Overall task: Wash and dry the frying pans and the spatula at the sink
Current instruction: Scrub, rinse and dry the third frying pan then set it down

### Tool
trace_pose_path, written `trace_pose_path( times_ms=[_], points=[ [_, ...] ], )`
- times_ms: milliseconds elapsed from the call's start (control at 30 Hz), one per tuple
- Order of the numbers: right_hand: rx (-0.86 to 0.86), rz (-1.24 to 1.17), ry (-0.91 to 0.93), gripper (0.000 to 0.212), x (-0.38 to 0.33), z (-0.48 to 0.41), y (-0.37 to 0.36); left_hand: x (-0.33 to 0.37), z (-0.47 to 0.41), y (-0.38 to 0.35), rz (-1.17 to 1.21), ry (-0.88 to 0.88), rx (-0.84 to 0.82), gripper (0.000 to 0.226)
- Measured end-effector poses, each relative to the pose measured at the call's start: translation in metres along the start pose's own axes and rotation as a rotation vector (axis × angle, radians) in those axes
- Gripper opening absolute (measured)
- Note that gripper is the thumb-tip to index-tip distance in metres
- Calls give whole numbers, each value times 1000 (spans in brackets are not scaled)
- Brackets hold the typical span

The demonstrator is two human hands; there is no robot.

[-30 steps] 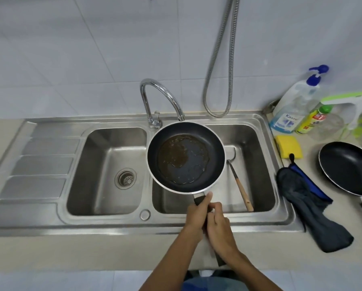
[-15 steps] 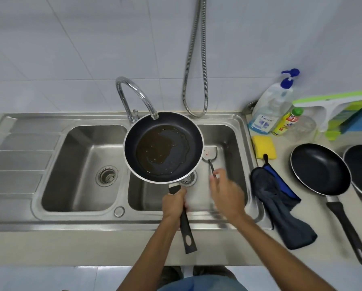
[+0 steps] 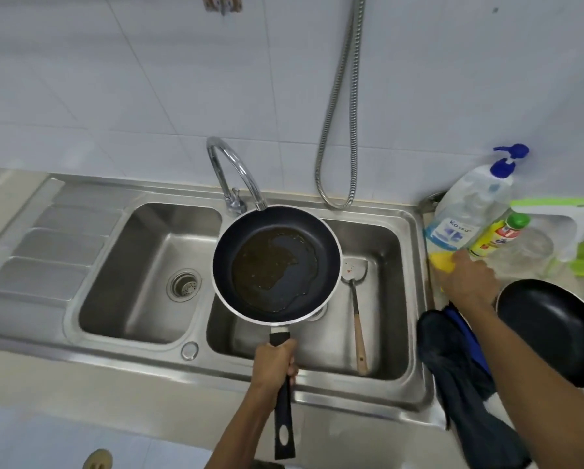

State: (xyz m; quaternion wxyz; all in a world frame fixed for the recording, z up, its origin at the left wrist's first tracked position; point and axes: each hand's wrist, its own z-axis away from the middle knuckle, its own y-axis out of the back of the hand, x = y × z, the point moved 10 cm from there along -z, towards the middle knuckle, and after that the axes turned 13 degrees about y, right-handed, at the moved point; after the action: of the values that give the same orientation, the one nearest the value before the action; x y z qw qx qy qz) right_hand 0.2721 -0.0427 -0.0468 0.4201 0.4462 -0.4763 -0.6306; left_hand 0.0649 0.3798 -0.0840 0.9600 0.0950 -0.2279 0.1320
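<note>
My left hand (image 3: 274, 363) grips the black handle of a dirty frying pan (image 3: 277, 264), held level over the sink's divider under the tap (image 3: 231, 170). Brown greasy residue covers the pan's floor. A metal spatula (image 3: 355, 289) with a wooden handle lies in the right basin (image 3: 382, 319). My right hand (image 3: 466, 279) is out on the counter, covering a yellow sponge (image 3: 441, 262); whether the fingers grip the sponge is hidden. A second black frying pan (image 3: 554, 333) sits on the counter at the right edge.
A dark cloth (image 3: 460, 384) with blue trim lies on the counter beside the right basin. A soap pump bottle (image 3: 466, 211), a yellow-green bottle (image 3: 497, 235) and a green-and-white squeegee (image 3: 568, 214) stand behind. A shower hose (image 3: 338, 130) hangs on the tiled wall.
My right hand let go of the pan handle and moved right across the basin to the yellow sponge on the counter. My left hand kept holding the pan over the sink.
</note>
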Motion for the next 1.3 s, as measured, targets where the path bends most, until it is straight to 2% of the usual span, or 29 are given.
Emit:
trace_pose_path(
  times_ms=[67, 133, 200, 267, 367, 433, 500, 600, 733, 833, 933, 1033, 1167, 1300],
  points=[
    [230, -41, 7, 54, -16, 24, 33, 1, -2, 1, 1, 5, -2, 30],
    [315, -113, 220, 49, -74, 48, 50, 8, -3, -3, 0, -2, -11, 28],
    [229, -187, 617, 46, -172, 74, 40, 16, -3, -6, 11, -7, -15, 30],
    [102, -178, 936, 43, -261, 99, 12, 21, -1, -9, -10, -4, -35, 34],
    [-165, -32, 1139, 39, -341, 125, -45, 20, 3, -9, -48, -16, -56, 33],
    [-181, -23, 1215, 33, -379, 131, -58, 22, 3, -7, -47, -38, -68, 28],
    [-119, -19, 1237, 26, -408, 123, -61, 21, 2, -7, -54, -49, -87, 24],
    [-97, -5, 1111, 22, -422, 79, -65, 7, 2, -4, -55, -28, -112, 28],
    [-82, 66, 880, 26, -373, 17, -59, 3, -1, 2, -47, -4, -92, 37],
    [-150, 110, 810, 27, -327, 31, -62, 4, -8, 5, -16, 24, -69, 38],
    [-238, 62, 915, 40, -318, 93, -73, 9, -12, -1, -19, 26, -75, 35],
    [-262, -52, 1061, 56, -354, 131, -80, 15, -15, -8, -56, 5, -73, 33],
    [-171, -37, 1139, 54, -410, 106, -78, 10, -10, -22, -87, 14, -136, 34],
    [-147, 126, 1010, 49, -402, 35, -69, 9, -4, -26, -85, 42, -170, 39]
  ],
)
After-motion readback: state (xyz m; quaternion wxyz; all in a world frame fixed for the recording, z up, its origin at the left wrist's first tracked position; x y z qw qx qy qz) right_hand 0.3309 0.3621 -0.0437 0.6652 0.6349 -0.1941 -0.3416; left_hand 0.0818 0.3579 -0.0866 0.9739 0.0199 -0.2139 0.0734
